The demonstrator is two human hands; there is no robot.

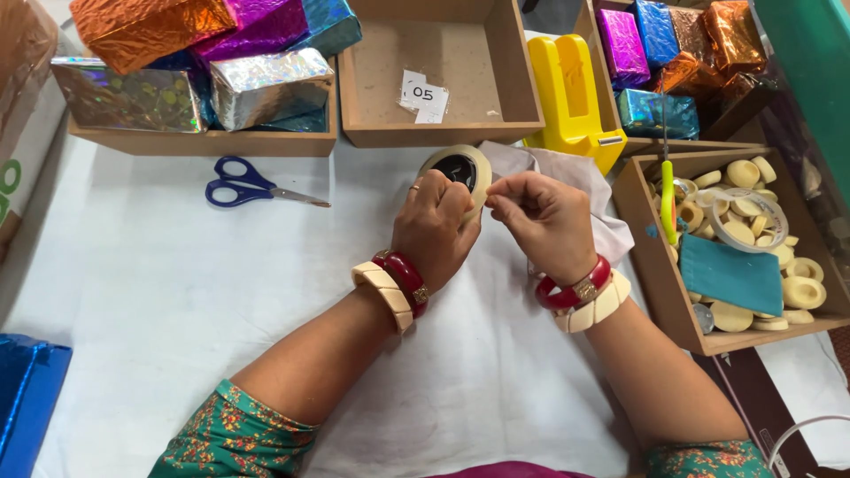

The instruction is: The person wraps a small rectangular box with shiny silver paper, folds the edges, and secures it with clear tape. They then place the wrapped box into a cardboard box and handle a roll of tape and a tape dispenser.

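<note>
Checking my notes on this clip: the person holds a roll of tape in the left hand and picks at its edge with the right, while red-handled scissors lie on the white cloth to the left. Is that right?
One slip: the scissors have blue handles, not red. The head view shows it. The left hand does hold the roll of tape, the right hand picks at its edge, and the scissors lie on the white cloth to the left.

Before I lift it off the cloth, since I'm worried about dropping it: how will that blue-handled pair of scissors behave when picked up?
The scissors look rigid, with metal blades, so probably no flopping. They lie flat and closed on the white cloth, so they are unlikely to roll. The blue handles seem the bulkier end and may hang lower if you lift by the blades.
</note>
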